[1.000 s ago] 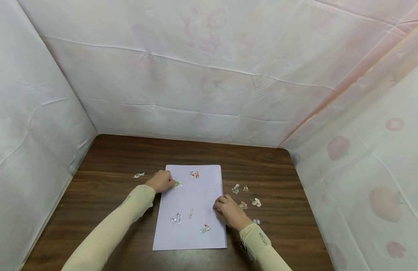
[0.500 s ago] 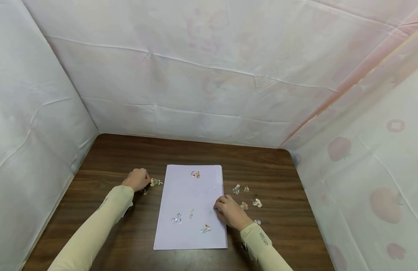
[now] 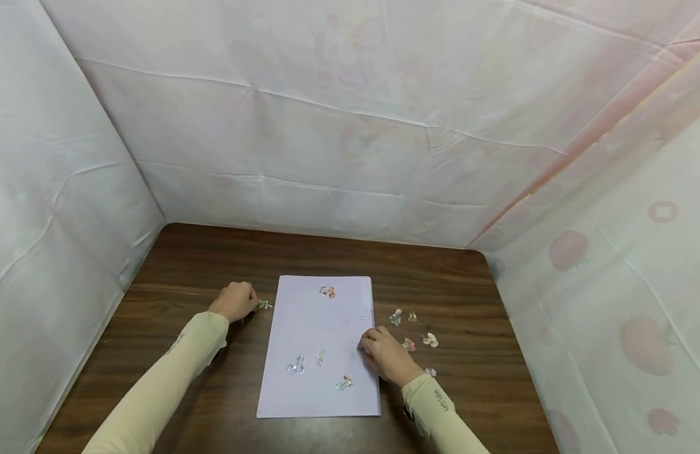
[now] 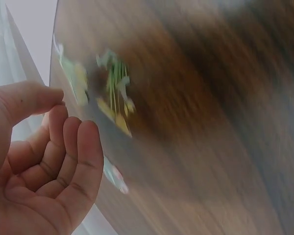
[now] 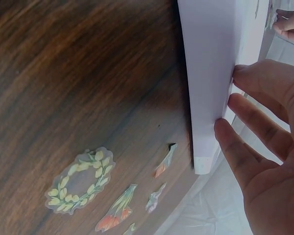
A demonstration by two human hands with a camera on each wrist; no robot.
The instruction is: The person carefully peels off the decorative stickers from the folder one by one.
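My left hand [image 3: 234, 301] sits on the dark brown wood-grain tabletop [image 3: 174, 271], just left of the pale lilac rectangular sheet of paper [image 3: 321, 340]. Its fingers [image 4: 63, 156] are curled toward the palm, with the thumb tip close to a small clear-edged sticker printed with green stems and yellow blossoms [image 4: 115, 93]. The left wrist view is blurred, so I cannot tell whether I am pinching the sticker or only touching its edge. In the head view the sticker [image 3: 264, 305] lies on the wood between my knuckles and the left edge of the paper, near the paper's far corner.

My right hand [image 3: 382, 353] rests on the right edge of the paper, about halfway along it. Its fingers [image 5: 255, 142] are stretched out and slightly apart, with the tips pressing on the paper's edge.

On the paper are four small stickers: an orange one [image 3: 326, 292] near the far edge and three closer to me. More stickers lie on the wood right of the paper, among them a ring-shaped wreath sticker of yellow-green leaves [image 5: 80, 180] and a long orange flower sticker [image 5: 116, 215].
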